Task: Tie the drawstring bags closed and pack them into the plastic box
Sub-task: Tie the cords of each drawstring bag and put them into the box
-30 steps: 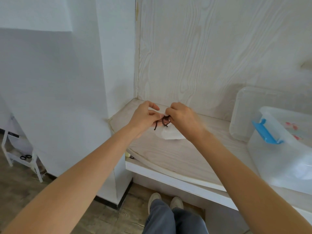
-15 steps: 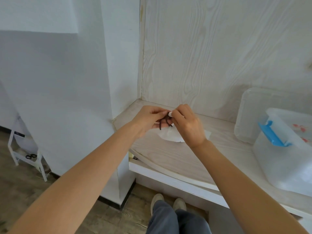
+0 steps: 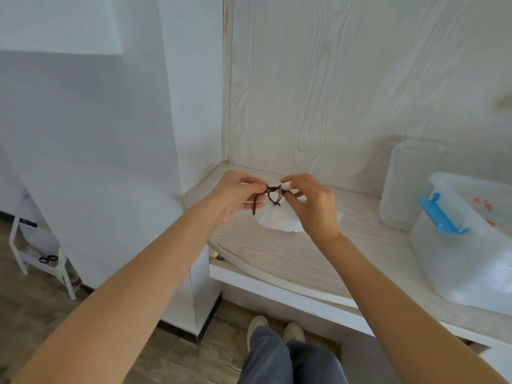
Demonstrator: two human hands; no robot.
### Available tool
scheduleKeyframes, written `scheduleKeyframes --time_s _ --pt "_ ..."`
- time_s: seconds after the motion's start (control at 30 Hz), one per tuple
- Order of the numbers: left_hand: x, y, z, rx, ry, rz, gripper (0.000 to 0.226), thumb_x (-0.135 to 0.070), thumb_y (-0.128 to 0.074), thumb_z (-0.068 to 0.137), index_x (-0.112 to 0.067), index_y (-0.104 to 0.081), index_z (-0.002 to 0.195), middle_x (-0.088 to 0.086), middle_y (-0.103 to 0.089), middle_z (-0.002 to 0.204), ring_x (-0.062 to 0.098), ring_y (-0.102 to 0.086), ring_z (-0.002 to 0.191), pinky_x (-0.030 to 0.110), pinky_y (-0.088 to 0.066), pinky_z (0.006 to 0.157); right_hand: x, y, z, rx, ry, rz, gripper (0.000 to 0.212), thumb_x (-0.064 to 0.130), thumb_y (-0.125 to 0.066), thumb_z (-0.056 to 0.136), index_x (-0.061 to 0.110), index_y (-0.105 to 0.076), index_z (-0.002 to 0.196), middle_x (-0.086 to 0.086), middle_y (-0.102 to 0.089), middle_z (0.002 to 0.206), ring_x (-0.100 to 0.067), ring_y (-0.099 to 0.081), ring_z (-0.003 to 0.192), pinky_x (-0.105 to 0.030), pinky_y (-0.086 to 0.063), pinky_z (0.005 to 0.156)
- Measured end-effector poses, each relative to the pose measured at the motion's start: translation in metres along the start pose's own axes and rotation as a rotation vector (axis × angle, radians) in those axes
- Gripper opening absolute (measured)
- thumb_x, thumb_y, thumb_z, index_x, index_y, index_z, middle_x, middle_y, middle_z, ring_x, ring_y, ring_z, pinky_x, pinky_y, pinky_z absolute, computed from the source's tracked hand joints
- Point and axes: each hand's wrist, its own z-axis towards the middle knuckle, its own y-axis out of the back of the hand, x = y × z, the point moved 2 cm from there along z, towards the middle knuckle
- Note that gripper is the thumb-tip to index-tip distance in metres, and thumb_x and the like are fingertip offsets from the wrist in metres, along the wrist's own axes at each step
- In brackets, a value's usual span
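A small white drawstring bag (image 3: 278,220) hangs just above the pale wooden shelf (image 3: 277,253), partly hidden behind my right hand. Its dark brown drawstring (image 3: 273,195) is stretched between both hands and crosses in a loop over the bag's gathered neck. My left hand (image 3: 235,196) pinches one end of the cord, with a short tail hanging below the fingers. My right hand (image 3: 310,203) pinches the other end close to the bag's top. The clear plastic box (image 3: 454,261) with a blue latch (image 3: 439,214) stands on the shelf at the right.
The box's clear lid (image 3: 401,187) leans against the wood-grain back wall behind the box. A white wall closes the shelf on the left. Below left, a white rack (image 3: 41,261) holds black scissors. My legs and shoes show under the shelf edge.
My hands have drawn apart, and the cord now runs taut between them. The bag has lifted slightly and more of it shows.
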Motion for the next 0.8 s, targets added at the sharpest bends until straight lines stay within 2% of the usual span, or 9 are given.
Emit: scheduleKeyframes --time_s 0.07,0.13,0.23,0.37,0.53,0.67,0.73,0.77,0.8 --pt "0.003 -0.001 0.000 -0.034 0.025 -0.022 0.007 0.003 -0.061 0.085 -0.004 -0.064 0.084 0.009 -0.062 0.072 0.011 -0.060 0.061 0.028 -0.058 0.069 0.000 0.004 -0.003 -0.008 -0.263 0.129 0.006 0.000 -0.071 0.077 0.003 -0.069 0.082 -0.003 -0.070 0.089 -0.008 -0.064 0.078 -0.009 -0.048 0.068" --pt "0.008 -0.001 0.000 -0.060 0.056 -0.039 0.009 0.002 -0.062 0.084 -0.006 -0.064 0.081 0.007 -0.063 0.072 0.010 -0.061 0.060 0.028 -0.057 0.068 -0.002 0.006 -0.006 0.005 -0.503 0.210 0.004 0.006 -0.071 0.079 0.008 -0.069 0.081 0.005 -0.070 0.087 -0.006 -0.065 0.080 -0.012 -0.048 0.073" --pt "0.017 0.001 0.002 -0.100 0.085 -0.066 0.011 0.002 -0.062 0.084 -0.008 -0.064 0.082 0.005 -0.063 0.075 0.011 -0.061 0.066 0.025 -0.055 0.068 -0.010 0.011 -0.011 -0.034 -0.666 0.264 0.005 0.009 -0.071 0.079 0.008 -0.067 0.077 0.004 -0.072 0.085 -0.003 -0.066 0.082 -0.011 -0.046 0.076" --pt "0.027 0.007 0.007 -0.222 0.043 -0.044 0.015 0.004 -0.061 0.085 0.002 -0.064 0.100 0.006 -0.061 0.073 0.011 -0.059 0.065 0.016 -0.053 0.062 -0.015 0.018 -0.016 -0.105 -0.781 0.304 0.006 0.008 -0.072 0.079 0.008 -0.066 0.077 -0.001 -0.071 0.078 -0.009 -0.066 0.076 -0.014 -0.046 0.069" --pt "0.031 0.006 0.011 -0.299 0.000 -0.048 0.017 0.006 -0.060 0.086 0.007 -0.064 0.103 0.007 -0.059 0.070 0.012 -0.057 0.063 0.013 -0.052 0.055 -0.022 0.022 -0.026 -0.177 -0.877 0.339 0.009 0.003 -0.071 0.078 0.007 -0.064 0.075 -0.010 -0.071 0.081 -0.012 -0.063 0.071 -0.024 -0.052 0.073" --pt "0.032 0.004 0.015 -0.324 -0.009 -0.066 0.016 0.005 -0.060 0.086 0.006 -0.064 0.101 0.007 -0.060 0.073 0.012 -0.059 0.065 0.016 -0.054 0.061 -0.026 0.025 -0.033 -0.239 -0.930 0.353 0.014 0.002 -0.070 0.079 0.010 -0.061 0.071 -0.011 -0.068 0.079 -0.014 -0.062 0.070 -0.027 -0.051 0.073" --pt "0.032 0.001 0.013 -0.259 0.002 -0.119 0.016 0.006 -0.058 0.087 0.006 -0.063 0.101 0.008 -0.060 0.076 0.013 -0.059 0.068 0.019 -0.055 0.066 -0.026 0.024 -0.033 -0.192 -0.939 0.329 0.010 0.006 -0.068 0.081 0.010 -0.060 0.075 -0.008 -0.067 0.079 -0.011 -0.058 0.069 -0.027 -0.045 0.071" --pt "0.033 -0.001 0.010 -0.214 0.015 -0.153 0.015 0.006 -0.058 0.087 0.005 -0.063 0.101 0.008 -0.060 0.077 0.013 -0.060 0.069 0.020 -0.056 0.068 -0.024 0.022 -0.031 -0.131 -0.938 0.335 0.007 0.010 -0.067 0.083 0.010 -0.060 0.082 -0.006 -0.066 0.081 -0.012 -0.057 0.071 -0.028 -0.043 0.072" --pt "0.034 -0.003 0.008 -0.180 0.022 -0.183 0.015 0.007 -0.057 0.087 0.005 -0.062 0.101 0.009 -0.060 0.076 0.013 -0.060 0.068 0.021 -0.056 0.069 -0.023 0.021 -0.029 -0.046 -0.939 0.346 0.013 0.018 -0.067 0.084 0.012 -0.060 0.092 -0.005 -0.065 0.086 -0.014 -0.057 0.077 -0.029 -0.042 0.075"
